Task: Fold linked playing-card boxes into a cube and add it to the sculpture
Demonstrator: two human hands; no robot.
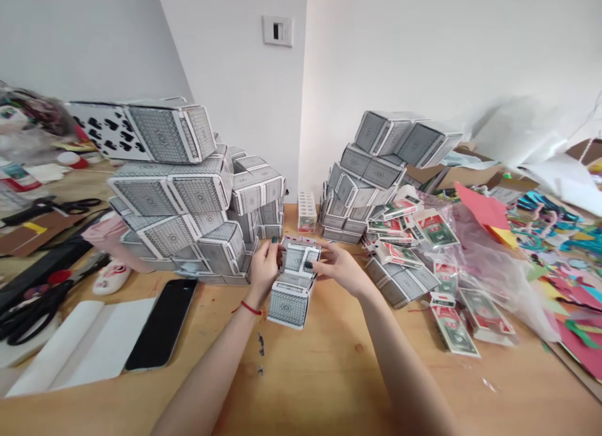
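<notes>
Both my hands hold a small box built from grey patterned playing cards (292,285) just above the wooden table (329,373). My left hand (264,268) grips its left side with the fingers curled. My right hand (339,268) pinches the upper right edge, thumb on the card face. The box lies tilted, its near end towards me. A red thread circles my left wrist.
A tall stack of similar card boxes (188,191) stands at the left, another stack (376,166) at the right. Red card packs (423,229) and plastic wrap lie right of it. A black phone (162,323), white paper (84,348) and scissors (32,310) lie at the left.
</notes>
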